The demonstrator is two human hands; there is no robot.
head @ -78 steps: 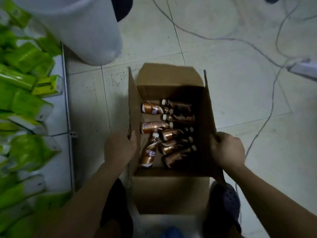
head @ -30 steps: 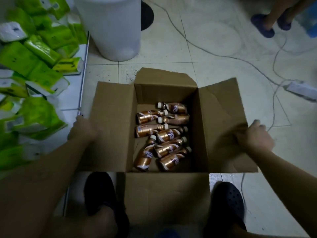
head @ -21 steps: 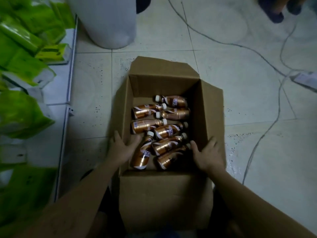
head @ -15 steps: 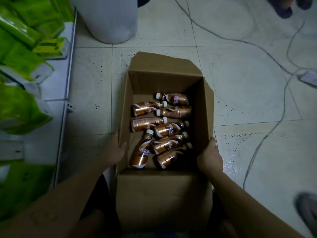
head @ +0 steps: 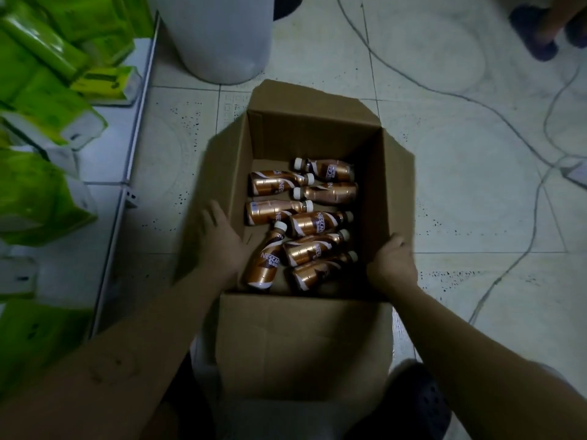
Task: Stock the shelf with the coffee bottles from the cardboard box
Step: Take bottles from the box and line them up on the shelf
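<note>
An open cardboard box [head: 305, 338] stands on the tiled floor in front of me. Several copper-brown coffee bottles [head: 309, 222] with white caps lie on their sides in its bottom. My left hand [head: 219, 246] presses flat on the box's left flap, its fingers straight, just left of the nearest bottle [head: 265, 260]. My right hand [head: 392, 263] grips the top edge of the box's right wall, fingers curled over it. The white shelf [head: 127, 128] runs along the left edge of the view.
Green and white packets [head: 47, 100] crowd the shelf on the left. A white bin [head: 219, 36] stands behind the box. Cables [head: 536, 198] snake over the floor at right. Another person's feet [head: 540, 30] show at top right. My dark shoe [head: 416, 404] is beside the box.
The side flaps were spread wide, then came back up. My hands went into the box, then out to its sides. The left flap now leans outward under my left hand.
</note>
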